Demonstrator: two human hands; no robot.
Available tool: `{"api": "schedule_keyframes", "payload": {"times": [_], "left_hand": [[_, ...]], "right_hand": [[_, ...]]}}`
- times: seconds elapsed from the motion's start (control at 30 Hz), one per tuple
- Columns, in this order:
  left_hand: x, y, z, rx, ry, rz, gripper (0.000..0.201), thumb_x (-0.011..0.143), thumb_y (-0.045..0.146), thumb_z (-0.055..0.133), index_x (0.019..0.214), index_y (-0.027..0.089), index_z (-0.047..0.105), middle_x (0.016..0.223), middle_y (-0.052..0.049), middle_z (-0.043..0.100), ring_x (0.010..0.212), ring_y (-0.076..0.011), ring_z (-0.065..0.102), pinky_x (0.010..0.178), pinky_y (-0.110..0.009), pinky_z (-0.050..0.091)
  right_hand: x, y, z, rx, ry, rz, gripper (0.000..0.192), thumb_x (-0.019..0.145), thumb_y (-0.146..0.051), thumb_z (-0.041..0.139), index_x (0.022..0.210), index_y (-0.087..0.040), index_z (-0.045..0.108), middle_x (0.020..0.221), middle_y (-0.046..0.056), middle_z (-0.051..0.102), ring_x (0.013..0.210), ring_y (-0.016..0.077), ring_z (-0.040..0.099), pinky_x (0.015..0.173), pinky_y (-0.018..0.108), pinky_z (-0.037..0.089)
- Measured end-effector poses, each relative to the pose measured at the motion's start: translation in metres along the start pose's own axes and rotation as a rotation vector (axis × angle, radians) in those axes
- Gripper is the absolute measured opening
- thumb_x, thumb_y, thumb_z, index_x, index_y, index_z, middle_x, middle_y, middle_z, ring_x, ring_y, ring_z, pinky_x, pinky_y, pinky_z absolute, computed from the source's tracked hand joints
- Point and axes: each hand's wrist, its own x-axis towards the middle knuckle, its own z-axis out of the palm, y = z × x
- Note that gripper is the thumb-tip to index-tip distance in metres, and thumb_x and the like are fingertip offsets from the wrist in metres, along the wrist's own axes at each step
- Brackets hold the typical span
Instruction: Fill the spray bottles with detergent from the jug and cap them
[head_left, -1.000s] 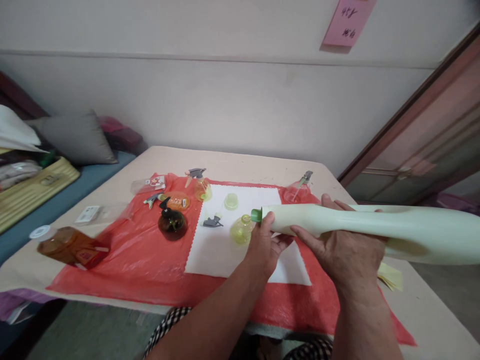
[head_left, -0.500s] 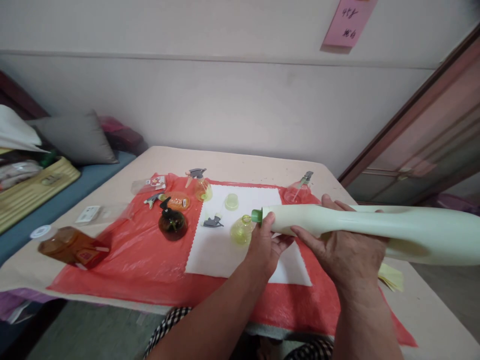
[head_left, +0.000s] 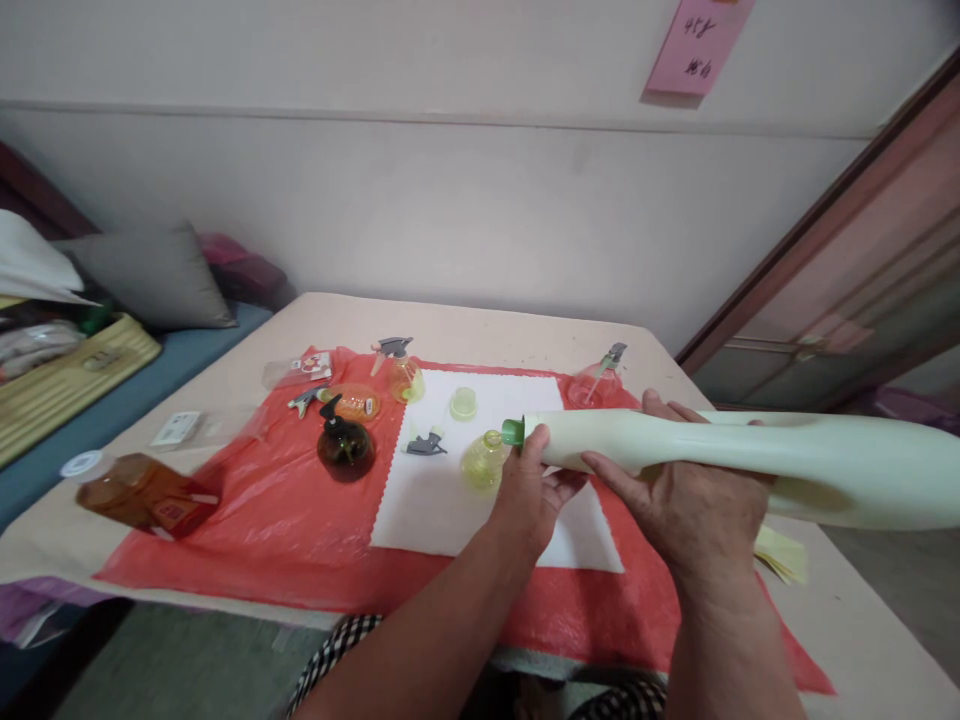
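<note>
Both hands hold a large pale green plastic jug (head_left: 832, 460) lying nearly level, its base cut off by the right edge. My right hand (head_left: 697, 500) is wrapped around its narrow middle. My left hand (head_left: 529, 490) supports the neck, thumb against its side and fingers underneath. A green spout (head_left: 513, 432) at the jug's end is just above and beside the mouth of a clear yellow bottle (head_left: 482, 464). Whether they touch, I cannot tell. That bottle stands on a white sheet (head_left: 427, 510); a grey spray head (head_left: 426, 443) and a pale green cap (head_left: 463, 403) lie nearby.
Red plastic (head_left: 300, 540) covers part of the table. Left are a dark pump bottle (head_left: 346, 450), an orange bottle (head_left: 354, 404), a yellow spray bottle (head_left: 405, 378) and an amber-filled bottle (head_left: 146, 493). A clear spray bottle (head_left: 596, 385) stands right, behind the jug.
</note>
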Motion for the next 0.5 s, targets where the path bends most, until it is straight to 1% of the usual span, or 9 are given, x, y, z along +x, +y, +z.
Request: {"api": "schedule_keyframes", "payload": {"times": [0.13,0.3,0.4,0.5], "left_hand": [[0.0,0.0,0.0,0.004,0.002,0.003,0.045,0.078,0.044,0.076,0.114,0.023,0.059,0.113,-0.01,0.07,0.092,-0.0204,0.072,0.086,-0.037,0.058],[-0.003,0.001,0.001,0.011,-0.027,0.046,0.05,0.08,0.043,0.076,0.121,0.022,0.057,0.12,-0.012,0.067,0.098,-0.0217,0.071,0.092,-0.039,0.056],[-0.007,0.004,0.003,0.043,-0.079,0.1,0.048,0.079,0.039,0.078,0.12,0.023,0.057,0.125,-0.01,0.064,0.102,-0.0214,0.07,0.097,-0.039,0.053],[-0.012,0.009,0.004,0.128,-0.128,0.148,0.041,0.077,0.032,0.079,0.112,0.023,0.059,0.121,-0.007,0.065,0.105,-0.0207,0.068,0.099,-0.04,0.051]], "right_hand": [[0.0,0.0,0.0,0.033,0.021,-0.003,0.078,0.089,-0.068,0.054,0.137,-0.006,0.053,0.121,0.024,0.07,0.108,0.0381,0.068,0.114,0.059,0.029],[-0.003,0.003,0.003,0.11,0.046,0.031,0.082,0.088,-0.071,0.051,0.142,-0.009,0.05,0.124,0.023,0.069,0.112,0.0393,0.066,0.116,0.062,0.025],[-0.006,0.007,0.008,0.142,0.069,0.109,0.082,0.087,-0.072,0.052,0.141,-0.011,0.052,0.125,0.023,0.069,0.114,0.0391,0.065,0.116,0.061,0.026],[-0.01,0.009,0.012,0.251,0.099,0.243,0.08,0.084,-0.074,0.053,0.135,-0.012,0.059,0.12,0.02,0.071,0.113,0.0383,0.065,0.11,0.059,0.036]]}}
